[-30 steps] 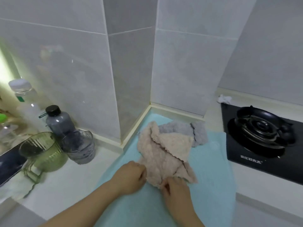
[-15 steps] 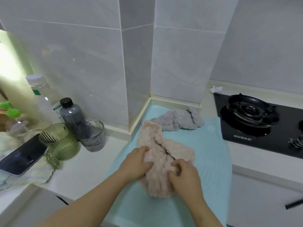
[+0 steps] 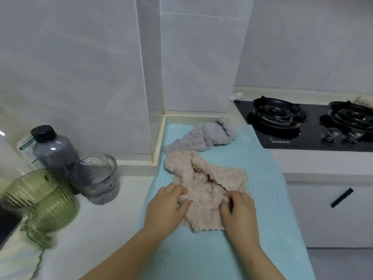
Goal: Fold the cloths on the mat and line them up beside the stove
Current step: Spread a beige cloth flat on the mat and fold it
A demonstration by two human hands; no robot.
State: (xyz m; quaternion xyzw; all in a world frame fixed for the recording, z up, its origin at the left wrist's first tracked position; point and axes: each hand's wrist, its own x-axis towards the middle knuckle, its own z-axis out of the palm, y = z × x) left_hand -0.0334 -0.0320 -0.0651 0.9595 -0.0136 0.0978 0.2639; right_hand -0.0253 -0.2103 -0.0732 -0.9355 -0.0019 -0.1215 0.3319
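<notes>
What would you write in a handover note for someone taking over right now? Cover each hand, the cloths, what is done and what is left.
Left hand grips the near left part of the pink cloth. Right hand grips its near right part.
The pink cloth lies crumpled on the mat. The grey cloth lies crumpled just behind it, at the mat's far end.
Done: neither cloth is folded yet.
Left: fold both and line them up beside the stove.

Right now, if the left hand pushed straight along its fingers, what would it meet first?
Likely raised folds of the pink cloth, whose edge the left hand holds; the grey cloth lies beyond.
</notes>
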